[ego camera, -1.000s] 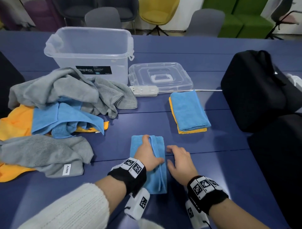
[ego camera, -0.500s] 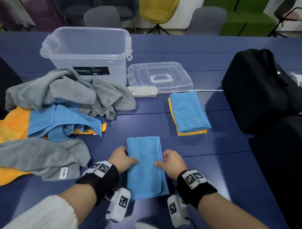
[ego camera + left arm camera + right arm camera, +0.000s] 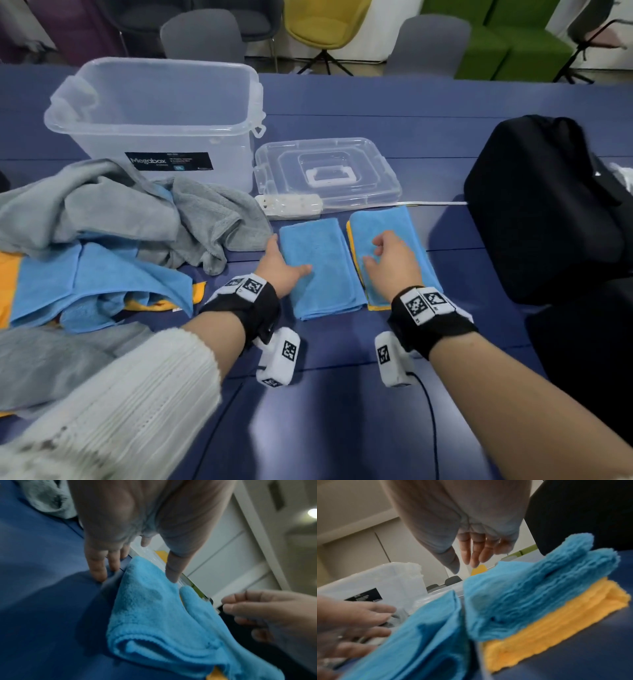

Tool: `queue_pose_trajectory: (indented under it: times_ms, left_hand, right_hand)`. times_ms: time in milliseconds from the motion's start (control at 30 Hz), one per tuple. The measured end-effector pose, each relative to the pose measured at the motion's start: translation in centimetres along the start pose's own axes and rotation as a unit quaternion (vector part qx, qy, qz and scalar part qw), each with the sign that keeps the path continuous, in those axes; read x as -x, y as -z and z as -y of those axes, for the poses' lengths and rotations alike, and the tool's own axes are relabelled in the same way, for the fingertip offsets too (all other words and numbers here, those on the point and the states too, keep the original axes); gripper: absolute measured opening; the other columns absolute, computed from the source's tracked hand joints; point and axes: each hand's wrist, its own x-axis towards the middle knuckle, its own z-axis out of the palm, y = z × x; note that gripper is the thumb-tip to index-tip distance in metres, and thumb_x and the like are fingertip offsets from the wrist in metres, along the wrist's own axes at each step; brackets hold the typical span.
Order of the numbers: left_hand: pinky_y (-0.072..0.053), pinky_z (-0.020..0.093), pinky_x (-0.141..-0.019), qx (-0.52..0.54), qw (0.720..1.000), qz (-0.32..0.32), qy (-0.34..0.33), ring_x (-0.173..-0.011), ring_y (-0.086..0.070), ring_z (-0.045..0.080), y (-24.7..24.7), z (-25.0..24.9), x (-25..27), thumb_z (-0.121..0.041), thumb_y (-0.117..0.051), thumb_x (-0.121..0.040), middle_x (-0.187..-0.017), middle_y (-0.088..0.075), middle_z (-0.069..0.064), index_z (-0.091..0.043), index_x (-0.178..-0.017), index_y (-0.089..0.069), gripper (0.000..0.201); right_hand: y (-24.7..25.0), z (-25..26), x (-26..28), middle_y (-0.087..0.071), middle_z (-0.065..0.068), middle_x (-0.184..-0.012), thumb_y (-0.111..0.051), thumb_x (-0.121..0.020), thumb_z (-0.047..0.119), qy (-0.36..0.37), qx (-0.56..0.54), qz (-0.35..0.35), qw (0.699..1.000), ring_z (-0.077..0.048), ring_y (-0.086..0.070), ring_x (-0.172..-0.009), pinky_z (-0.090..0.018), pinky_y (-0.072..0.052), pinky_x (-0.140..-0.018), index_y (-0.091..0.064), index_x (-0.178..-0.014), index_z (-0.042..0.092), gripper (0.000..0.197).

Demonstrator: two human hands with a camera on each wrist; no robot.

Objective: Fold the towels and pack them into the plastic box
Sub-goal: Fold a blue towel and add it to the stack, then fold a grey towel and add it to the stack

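While both hands are out over the blue table [image 3: 445,120], neither grips anything. L hand [image 3: 279,270] lies at the left edge of the folded blue towel [image 3: 322,270]: thumb on top of the cloth, fingers straight and reaching along the table beside it. In the L wrist view those fingers [image 3: 96,566] are extended w/ tips down near the table surface, thumb tip at the towel's far edge; whether it presses or just touches is hard to tell thru the blur. R hand [image 3: 394,263] hovers over the stack of folded towels [image 3: 404,226], fingers loosely bent, holding nothing. R wrist view shows its fingers [image 3: 476,553] relaxed and clear of the cloth below.

Folded blue towel lies flat just left of the stack, edges nearly touching. Stack = blue towel on top, yellow towel [image 3: 556,622] under it, yellow showing along the near and left edges.

Plastic box [image 3: 161,120] stands open at the far left of the table, nothing visible inside. Its clear lid [image 3: 325,171] lies flat to the right of it, w/ a white power strip [image 3: 291,205] in front, just beyond the folded towels. Pile of unfolded towels [image 3: 102,240], grey, blue and yellow, is heaped left of the L hand. Black bag [image 3: 548,205] sits at the right, well apart from the stack.
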Motion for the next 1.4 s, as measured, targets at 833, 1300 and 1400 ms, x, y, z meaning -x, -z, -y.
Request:
queue_pose_trajectory:
  times_ms: [833, 1300, 1400]
  left_hand:
    - [-0.015, 0.050, -0.117, -0.481, 0.871, 0.095, -0.036, -0.148, 0.002, 0.032, -5.5, -2.2, -0.8, -0.059, -0.082, -0.056, -0.157, 0.024, 0.008, -0.033, -0.151, 0.002, 0.129]
    - [-0.017, 0.041, -0.115, -0.457, 0.871, -0.086, -0.158, -0.141, -0.024, 0.028, 9.1, 3.0, 4.2, -0.030, -0.063, -0.081, -0.152, -0.028, 0.006, -0.021, -0.126, -0.056, 0.046]
    - [-0.015, 0.042, -0.117, -0.524, 0.842, -0.046, -0.124, -0.145, -0.014, 0.029, 11.8, 4.1, 3.3, -0.024, -0.057, -0.085, -0.158, -0.014, 0.010, -0.025, -0.128, -0.057, 0.043]
  right_hand:
    - [-0.3, -6.3, -3.1, 0.011, 0.006, -0.161, -0.037, -0.089, 0.065, -0.011, 0.234, 0.162, 0.959, -0.029, 0.010, -0.147, -0.062, -0.011, -0.113, -0.003, -0.150, 0.041, 0.074]
    - [-7.6, 8.0, 2.7, -0.065, -0.007, -0.108, -0.045, -0.079, 0.021, 0.314, 0.050, 0.071, 0.945, -0.035, -0.055, -0.104, -0.046, -0.043, -0.087, -0.069, -0.101, 0.012, 0.033]
    - [-11.1, 12.0, 3.4, -0.054, -0.007, -0.129, -0.045, -0.090, 0.018, 0.292, 0.132, 0.199, 0.926, -0.031, -0.043, -0.120, -0.044, -0.037, -0.097, -0.057, -0.124, 0.017, 0.036]
